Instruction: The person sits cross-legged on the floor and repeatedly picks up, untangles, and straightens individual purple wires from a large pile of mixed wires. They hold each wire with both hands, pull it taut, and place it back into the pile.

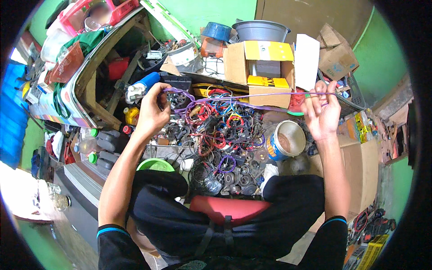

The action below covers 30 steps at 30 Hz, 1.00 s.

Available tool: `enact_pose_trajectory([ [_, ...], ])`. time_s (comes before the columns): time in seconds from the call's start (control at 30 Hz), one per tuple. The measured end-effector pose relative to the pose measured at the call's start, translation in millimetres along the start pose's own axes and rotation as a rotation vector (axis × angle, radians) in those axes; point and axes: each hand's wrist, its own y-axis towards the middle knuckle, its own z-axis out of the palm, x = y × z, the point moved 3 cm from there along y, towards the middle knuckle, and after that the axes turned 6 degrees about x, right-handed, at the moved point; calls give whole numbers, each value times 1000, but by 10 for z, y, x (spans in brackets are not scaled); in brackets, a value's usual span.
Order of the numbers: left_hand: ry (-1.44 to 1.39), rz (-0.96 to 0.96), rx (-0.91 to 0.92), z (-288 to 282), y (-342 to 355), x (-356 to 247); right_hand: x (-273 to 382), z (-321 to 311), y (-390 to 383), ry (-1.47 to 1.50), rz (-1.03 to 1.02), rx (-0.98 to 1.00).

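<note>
A purple wire is stretched nearly level between my two hands, above a tangled heap of coloured wires. My left hand is closed on the wire's looped, bunched part, whose loops hang to the right of the fingers. At the other side my right hand pinches the wire near thumb and forefinger, with the palm turned up and the other fingers curled. Below the heap lie a small purple wire coil and several round metal parts on the floor.
A white bucket tilts right of the heap. A green basin sits near my left knee. Behind stand an open cardboard box and a grey basin. Left are dark bottles and a wooden-framed table.
</note>
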Motion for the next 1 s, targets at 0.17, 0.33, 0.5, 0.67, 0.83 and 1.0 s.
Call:
enact_pose_trajectory([
  [0.17, 190, -1, -105, -149, 83, 18, 175, -42, -101, -1319, -335, 29],
  [0.33, 71, 4, -79, -122, 46, 20, 243, 31, -131, -505, -393, -225],
  [0.5, 187, 16, -190, -312, 70, 217, 338, -59, -166, -1183, -192, -55],
  [0.67, 119, -57, -202, -388, -15, 289, 535, -178, -247, -1263, -753, -446],
  [0.83, 57, -114, -184, -369, 76, 395, 376, -98, -133, -56, -59, 30],
  [1.0, 181, -88, -332, -682, 39, 663, 511, -77, -187, -915, -253, -24],
])
